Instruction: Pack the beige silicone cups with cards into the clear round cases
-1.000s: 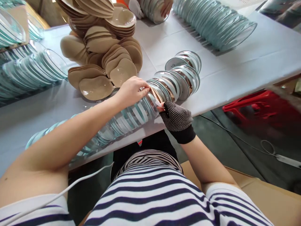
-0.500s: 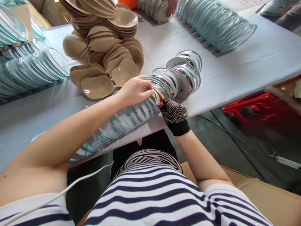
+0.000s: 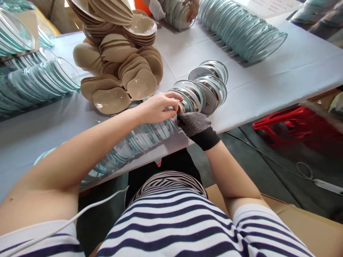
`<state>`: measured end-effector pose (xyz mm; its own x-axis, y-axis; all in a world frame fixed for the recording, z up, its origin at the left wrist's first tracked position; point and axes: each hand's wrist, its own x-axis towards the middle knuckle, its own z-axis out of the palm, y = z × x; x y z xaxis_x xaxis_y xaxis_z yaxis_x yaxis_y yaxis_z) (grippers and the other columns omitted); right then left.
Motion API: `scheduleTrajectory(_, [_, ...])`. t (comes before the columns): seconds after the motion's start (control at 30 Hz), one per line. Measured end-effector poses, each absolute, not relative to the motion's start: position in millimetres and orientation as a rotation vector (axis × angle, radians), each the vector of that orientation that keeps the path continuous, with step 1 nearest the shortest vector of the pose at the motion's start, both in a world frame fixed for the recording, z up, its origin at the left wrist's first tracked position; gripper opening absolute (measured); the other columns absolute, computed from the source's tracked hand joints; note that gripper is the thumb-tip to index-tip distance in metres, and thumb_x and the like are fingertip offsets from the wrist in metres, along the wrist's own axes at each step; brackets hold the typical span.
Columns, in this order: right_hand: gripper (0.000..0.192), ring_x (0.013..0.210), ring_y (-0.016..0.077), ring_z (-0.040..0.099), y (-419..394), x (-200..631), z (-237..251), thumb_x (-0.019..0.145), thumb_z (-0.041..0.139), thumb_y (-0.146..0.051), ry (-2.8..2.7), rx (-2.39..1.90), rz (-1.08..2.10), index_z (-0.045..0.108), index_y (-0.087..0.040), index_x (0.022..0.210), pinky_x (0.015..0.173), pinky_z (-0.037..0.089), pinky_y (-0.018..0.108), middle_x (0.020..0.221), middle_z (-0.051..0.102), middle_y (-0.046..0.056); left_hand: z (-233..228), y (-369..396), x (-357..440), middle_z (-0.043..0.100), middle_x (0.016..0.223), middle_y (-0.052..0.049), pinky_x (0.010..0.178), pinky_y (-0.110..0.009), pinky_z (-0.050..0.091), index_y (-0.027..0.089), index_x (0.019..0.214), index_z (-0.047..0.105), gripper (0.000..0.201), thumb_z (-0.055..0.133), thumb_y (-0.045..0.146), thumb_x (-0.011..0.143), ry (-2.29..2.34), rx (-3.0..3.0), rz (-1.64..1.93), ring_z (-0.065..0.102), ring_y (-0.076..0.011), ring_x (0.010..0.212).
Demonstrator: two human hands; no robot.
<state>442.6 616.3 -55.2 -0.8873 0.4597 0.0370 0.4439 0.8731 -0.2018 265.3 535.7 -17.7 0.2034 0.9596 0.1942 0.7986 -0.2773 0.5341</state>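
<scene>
My bare left hand (image 3: 162, 107) reaches over a row of clear plastic shells (image 3: 146, 137), its fingers bent and meeting at the row's right end. Against its fingertips is my right hand (image 3: 195, 125), in a black dotted glove, with its fingers closed. A small beige-brown piece shows between the two hands; most of it is hidden by the fingers. Just beyond lie shiny round shells (image 3: 189, 93) with silvery insides, and more of them (image 3: 213, 87) lean in short stacks to the right. Left of these are beige bra cups (image 3: 142, 84), nested and joined in pairs.
A white-covered table (image 3: 249, 85) carries everything. Long rows of clear shells stand at the left (image 3: 40, 80) and far right (image 3: 241, 32). Another person's hand (image 3: 192, 10) touches shells at the back. A red plastic stool-like object (image 3: 294, 123) is beside the table.
Both hands have shifted slightly; my right hand has moved left, closer under my left fingers. The beige-brown piece is now more hidden. A white-gloved hand has appeared at the back.
</scene>
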Motion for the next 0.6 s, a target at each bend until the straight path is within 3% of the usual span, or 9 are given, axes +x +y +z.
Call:
scheduleTrajectory(0.17, [0.026, 0.090, 0.0180, 0.070, 628.6, 465.3, -60.3, 0.095, 0.050, -0.027, -2.467, -0.730, 0.548, 0.070, -0.017, 0.109, 0.082, 0.050, 0.027, 0.102, 0.076, 0.007, -18.5, 540.3, 258.9, 0.064, 0.111, -0.007, 0.097, -0.037, 0.047, 0.020, 0.094, 0.065, 0.012, 0.058, 0.017, 0.084, 1.723, 2.153, 0.763, 0.059, -0.0205, 0.108])
scheduleTrajectory(0.27, [0.028, 0.089, 0.0192, 0.070, 624.7, 462.5, -69.4, 0.096, 0.051, -0.034, -2.448, -0.720, 0.575, 0.071, -0.016, 0.103, 0.082, 0.050, 0.027, 0.098, 0.076, 0.008, -19.1, 542.8, 258.3, 0.066, 0.106, -0.006, 0.097, -0.038, 0.044, 0.021, 0.100, 0.067, 0.017, 0.056, 0.021, 0.088, 1.739, 2.182, 0.661, 0.059, -0.0205, 0.102])
scheduleTrajectory(0.37, [0.032, 0.089, 0.0190, 0.071, 618.2, 458.8, -77.7, 0.099, 0.047, -0.036, -2.515, -0.644, 0.609, 0.073, -0.016, 0.101, 0.081, 0.050, 0.026, 0.097, 0.077, 0.008, -20.0, 544.2, 258.6, 0.068, 0.102, -0.004, 0.100, -0.039, 0.040, 0.023, 0.090, 0.070, 0.015, 0.055, 0.024, 0.091, 1.719, 2.263, 0.565, 0.058, -0.0209, 0.101])
scheduleTrajectory(0.5, [0.025, 0.093, 0.0197, 0.071, 614.2, 467.2, -89.5, 0.095, 0.054, -0.030, -2.497, -0.609, 0.655, 0.072, -0.016, 0.105, 0.083, 0.051, 0.028, 0.101, 0.076, 0.009, -19.4, 546.2, 259.1, 0.066, 0.096, -0.006, 0.090, -0.037, 0.043, 0.020, 0.080, 0.066, 0.019, 0.053, 0.027, 0.092, 1.728, 2.294, 0.506, 0.057, -0.0213, 0.095])
scheduleTrajectory(0.6, [0.023, 0.092, 0.0207, 0.070, 613.0, 472.5, -97.0, 0.094, 0.051, -0.023, -2.506, -0.668, 0.618, 0.072, -0.016, 0.096, 0.083, 0.051, 0.029, 0.099, 0.075, 0.010, -17.2, 548.6, 261.9, 0.064, 0.089, -0.006, 0.087, -0.037, 0.044, 0.020, 0.076, 0.064, 0.021, 0.053, 0.028, 0.092, 1.740, 2.301, 0.421, 0.057, -0.0213, 0.091])
